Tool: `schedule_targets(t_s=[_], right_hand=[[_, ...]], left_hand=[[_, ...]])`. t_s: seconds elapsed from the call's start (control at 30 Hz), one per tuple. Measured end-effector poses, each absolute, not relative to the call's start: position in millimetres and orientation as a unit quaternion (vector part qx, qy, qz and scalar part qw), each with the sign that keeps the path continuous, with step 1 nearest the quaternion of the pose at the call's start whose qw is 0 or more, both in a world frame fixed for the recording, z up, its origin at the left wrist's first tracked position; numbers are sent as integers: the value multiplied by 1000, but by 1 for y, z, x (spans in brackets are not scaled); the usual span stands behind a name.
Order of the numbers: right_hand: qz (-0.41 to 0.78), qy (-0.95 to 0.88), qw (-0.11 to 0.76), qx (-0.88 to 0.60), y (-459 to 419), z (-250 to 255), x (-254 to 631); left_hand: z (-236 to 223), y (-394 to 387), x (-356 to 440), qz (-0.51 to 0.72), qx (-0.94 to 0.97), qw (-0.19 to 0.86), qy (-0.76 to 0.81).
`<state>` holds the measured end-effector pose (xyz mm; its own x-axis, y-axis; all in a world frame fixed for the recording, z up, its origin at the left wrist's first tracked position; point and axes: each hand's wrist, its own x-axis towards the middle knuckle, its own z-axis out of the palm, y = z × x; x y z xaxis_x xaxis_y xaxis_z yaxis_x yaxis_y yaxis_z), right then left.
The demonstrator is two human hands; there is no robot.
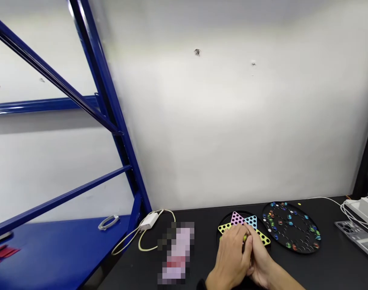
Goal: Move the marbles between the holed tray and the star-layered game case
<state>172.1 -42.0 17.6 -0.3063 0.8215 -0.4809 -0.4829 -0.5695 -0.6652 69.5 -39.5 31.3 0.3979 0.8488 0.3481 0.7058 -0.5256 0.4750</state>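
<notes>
L hand (pixel 229 255) bare, R hand (pixel 260 262) bare, dark cuff (pixel 201 284) at L wrist

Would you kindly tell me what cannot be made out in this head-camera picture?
Head view:
Small yellow-green item: mostly hidden by the left hand and right hand.
Middle of the star-shaped pastel board: covered by both hands.
Pink-and-white object: blurred by pixelation.
Grey flat object: cut off by the right edge.

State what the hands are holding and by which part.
The left hand and right hand meet over a star-shaped board; a small yellow-green object shows between the fingers, which hide most of it, so the part held cannot be told.
</notes>
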Motion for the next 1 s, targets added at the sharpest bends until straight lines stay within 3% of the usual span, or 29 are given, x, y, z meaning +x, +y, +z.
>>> schedule_targets(t_s=[0.17, 0.27, 0.5, 0.7, 0.77, 0.9, 1.0], right_hand=[[811, -145, 426, -373, -38, 8, 177], [787, -160, 480, -353, -32, 6, 188], [756, -152, 528, -355, -18, -2, 212], [772, -172, 501, -352, -17, 0, 215], [780, -187, 481, -355, -19, 2, 214], [796, -224, 430, -362, -23, 4, 208], [803, -249, 395, -370, -26, 1, 200]], left_hand=[[42, -44, 62, 294, 838, 136, 438], [47, -33, 43, 306, 819, 127, 469], [27, -7, 10, 112, 791, 83, 596], [24, -7, 8, 78, 784, 63, 612], [30, -8, 9, 108, 781, 64, 612], [42, -18, 25, 280, 774, 103, 559], [44, -31, 42, 302, 828, 147, 449]])
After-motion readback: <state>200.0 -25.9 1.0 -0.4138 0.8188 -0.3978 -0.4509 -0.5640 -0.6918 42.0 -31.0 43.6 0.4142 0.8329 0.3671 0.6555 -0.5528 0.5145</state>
